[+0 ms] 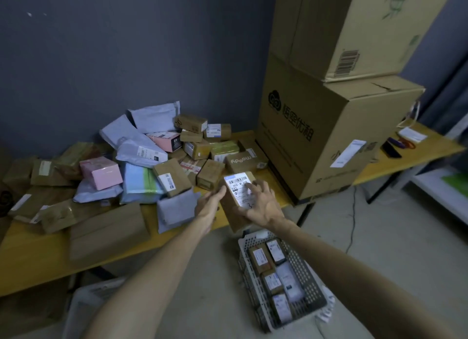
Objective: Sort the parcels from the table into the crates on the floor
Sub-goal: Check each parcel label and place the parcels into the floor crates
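Parcel (234,204) between left hand (211,202), right hand (262,208)

Dim grey wall (101,60), pale concrete floor (379,237)

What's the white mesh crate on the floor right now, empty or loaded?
Partly loaded. Several labelled parcels lie flat across the bottom of the white crate; its perforated walls rise above them, so there's room left.

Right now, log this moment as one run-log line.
object: labelled brown parcel | left hand: presses its side | right hand: grips it over label | crate: on floor below, partly filled
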